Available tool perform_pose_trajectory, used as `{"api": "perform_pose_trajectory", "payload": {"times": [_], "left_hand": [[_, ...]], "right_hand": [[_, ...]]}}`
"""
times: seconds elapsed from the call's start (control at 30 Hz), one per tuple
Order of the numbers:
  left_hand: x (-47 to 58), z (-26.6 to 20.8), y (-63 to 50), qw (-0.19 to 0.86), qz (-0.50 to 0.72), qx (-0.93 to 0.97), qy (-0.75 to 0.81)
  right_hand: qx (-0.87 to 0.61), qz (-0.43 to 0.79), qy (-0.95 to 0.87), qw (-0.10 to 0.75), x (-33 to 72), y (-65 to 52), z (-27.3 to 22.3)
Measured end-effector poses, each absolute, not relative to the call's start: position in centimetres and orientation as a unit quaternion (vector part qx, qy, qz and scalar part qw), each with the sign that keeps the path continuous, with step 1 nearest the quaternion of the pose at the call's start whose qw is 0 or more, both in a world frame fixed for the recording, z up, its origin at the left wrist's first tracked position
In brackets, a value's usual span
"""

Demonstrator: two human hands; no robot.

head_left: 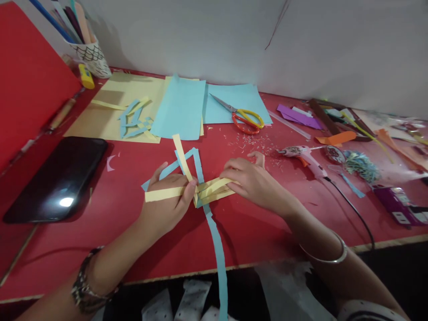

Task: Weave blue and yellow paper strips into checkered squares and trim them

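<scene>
Yellow paper strips (pixel 163 195) and blue paper strips (pixel 217 249) cross each other in a small woven piece above the red table. My left hand (pixel 169 196) is closed on the crossing, its thumb pressing on the strips. My right hand (pixel 245 178) pinches the ends of yellow strips that stretch to the right from the crossing. One long blue strip hangs down past the table's front edge. Another blue strip is bent at an angle beyond my left hand. The fingers under the woven piece are partly hidden.
Scissors (pixel 239 113) lie on blue sheets (pixel 180 109) at the back, beside paper scraps (pixel 133 118). A black phone (pixel 55 178) is at left, a patterned pen cup (pixel 90 55) behind it. A pink glue gun (pixel 306 158) and its cord are at right, near a purple power strip (pixel 397 203).
</scene>
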State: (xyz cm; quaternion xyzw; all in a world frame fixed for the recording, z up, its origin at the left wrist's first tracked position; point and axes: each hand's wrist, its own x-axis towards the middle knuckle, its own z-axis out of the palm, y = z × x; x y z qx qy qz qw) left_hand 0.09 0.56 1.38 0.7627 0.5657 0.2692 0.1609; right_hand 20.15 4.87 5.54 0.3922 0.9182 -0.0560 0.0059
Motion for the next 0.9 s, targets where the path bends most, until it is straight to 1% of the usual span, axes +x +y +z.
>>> {"api": "perform_pose_trajectory", "payload": {"times": [0.1, 0.23, 0.3, 0.43, 0.57, 0.77, 0.83, 0.9], "left_hand": [[0.1, 1.4, 0.6, 0.149, 0.269, 0.766, 0.565], [0.2, 1.4, 0.5, 0.124, 0.266, 0.772, 0.564], [0.2, 1.3, 0.5, 0.114, 0.26, 0.778, 0.56], [0.2, 1.0, 0.5, 0.088, 0.262, 0.788, 0.55], [0.0, 0.6, 0.4, 0.082, 0.277, 0.788, 0.544], [-0.2, 0.3, 0.4, 0.088, 0.297, 0.782, 0.54], [-0.1, 0.3, 0.4, 0.102, 0.302, 0.775, 0.546], [0.0, 0.3, 0.3, 0.123, 0.304, 0.766, 0.552]], "right_hand": [[0.382, -0.026, 0.924, -0.018, 19.5, 4.9, 6.3], [0.353, 0.006, 0.935, 0.027, 17.4, 5.0, 7.4], [0.328, 0.032, 0.943, 0.034, 16.1, 5.0, 7.5], [0.29, 0.077, 0.954, 0.013, 14.7, 4.8, 7.3], [0.279, 0.09, 0.956, -0.013, 14.7, 4.6, 6.9], [0.317, 0.071, 0.943, -0.073, 16.9, 4.7, 7.3], [0.349, 0.037, 0.932, -0.096, 18.1, 4.6, 7.5], [0.34, -0.037, 0.935, -0.094, 19.1, 4.2, 7.7]]}}
